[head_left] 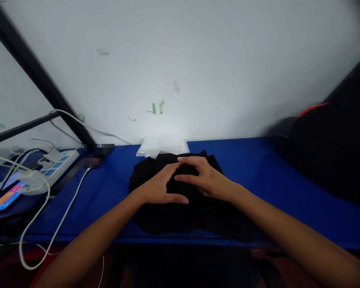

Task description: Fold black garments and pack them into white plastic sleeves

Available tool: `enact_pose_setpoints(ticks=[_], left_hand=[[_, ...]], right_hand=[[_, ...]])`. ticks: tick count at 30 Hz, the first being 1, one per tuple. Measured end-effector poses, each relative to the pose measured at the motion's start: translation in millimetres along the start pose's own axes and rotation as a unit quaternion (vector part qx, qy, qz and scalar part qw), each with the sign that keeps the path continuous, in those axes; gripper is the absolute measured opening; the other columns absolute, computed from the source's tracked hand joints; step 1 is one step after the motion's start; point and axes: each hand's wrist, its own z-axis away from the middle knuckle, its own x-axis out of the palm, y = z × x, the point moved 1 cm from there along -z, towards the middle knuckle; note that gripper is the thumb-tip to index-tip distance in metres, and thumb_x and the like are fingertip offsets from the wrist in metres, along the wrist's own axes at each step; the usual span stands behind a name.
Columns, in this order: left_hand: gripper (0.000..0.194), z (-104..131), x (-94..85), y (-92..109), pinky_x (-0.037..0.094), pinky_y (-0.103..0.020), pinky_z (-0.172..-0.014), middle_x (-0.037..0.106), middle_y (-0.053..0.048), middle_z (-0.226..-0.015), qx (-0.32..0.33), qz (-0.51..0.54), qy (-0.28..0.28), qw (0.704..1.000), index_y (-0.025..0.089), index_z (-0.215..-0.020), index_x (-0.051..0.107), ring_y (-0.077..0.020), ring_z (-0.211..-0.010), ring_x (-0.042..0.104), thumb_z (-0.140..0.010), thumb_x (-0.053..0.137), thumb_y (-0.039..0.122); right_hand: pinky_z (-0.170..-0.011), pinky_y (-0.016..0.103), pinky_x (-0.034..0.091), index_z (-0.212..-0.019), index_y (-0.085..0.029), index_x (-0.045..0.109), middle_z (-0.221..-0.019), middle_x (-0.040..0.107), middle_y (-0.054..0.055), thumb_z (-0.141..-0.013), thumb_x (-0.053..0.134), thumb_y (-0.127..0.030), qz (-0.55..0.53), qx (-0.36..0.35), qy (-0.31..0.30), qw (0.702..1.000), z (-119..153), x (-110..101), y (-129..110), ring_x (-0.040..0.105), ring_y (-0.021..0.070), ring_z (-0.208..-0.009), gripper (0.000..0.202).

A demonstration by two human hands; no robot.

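Note:
A bundle of black cloth (168,218) lies crumpled on the blue table (252,164), near its front edge. My left hand (165,186) rests on the cloth, its thumb and fingers apart in a curve. From the right, my right hand (202,176) lies over the same cloth, thumb and index finger spread and pointing left. The fingertips of both hands come close together near the middle of the bundle. Dark cloth shows between them, and neither hand visibly grips it. Some of the fingers are hidden.
Clear plastic sheets or bags (163,145) lie behind the cloth against the wall. At left are a white power strip (60,164), a lit phone (9,198) and looping white cables (67,218). A large black object (333,148) stands at right.

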Motion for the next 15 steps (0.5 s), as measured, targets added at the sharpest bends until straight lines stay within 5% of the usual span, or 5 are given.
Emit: enact_pose_setpoints(ticks=[9, 15], left_hand=[[0.061, -3.3, -14.7, -8.4, 0.044, -0.047, -0.101, 0.052, -0.011, -0.131, -0.014, 0.077, 0.048, 0.996, 0.023, -0.138, 0.039, -0.028, -0.12, 0.051, -0.081, 0.06, 0.023], [0.039, -4.1, -16.7, -8.3, 0.047, -0.046, -0.092, 0.059, -0.008, -0.109, -0.022, 0.04, 0.037, 0.998, 0.022, -0.118, 0.056, -0.0256, -0.102, 0.057, -0.085, 0.062, 0.042]], right_hand=[[-0.098, 0.049, 0.051, -0.146, -0.027, 0.027, -0.141, 0.039, 0.014, -0.078, 0.04, 0.005, -0.047, 0.07, 0.007, 0.996, 1.1, 4.1, 7.4, 0.047, 0.0275, -0.126, 0.076], [-0.1, 0.049, 0.05, -0.14, -0.023, 0.031, -0.134, 0.043, 0.017, -0.079, 0.041, 0.005, -0.048, 0.067, 0.004, 0.997, 0.5, 2.5, 5.5, 0.047, 0.0279, -0.126, 0.068]])
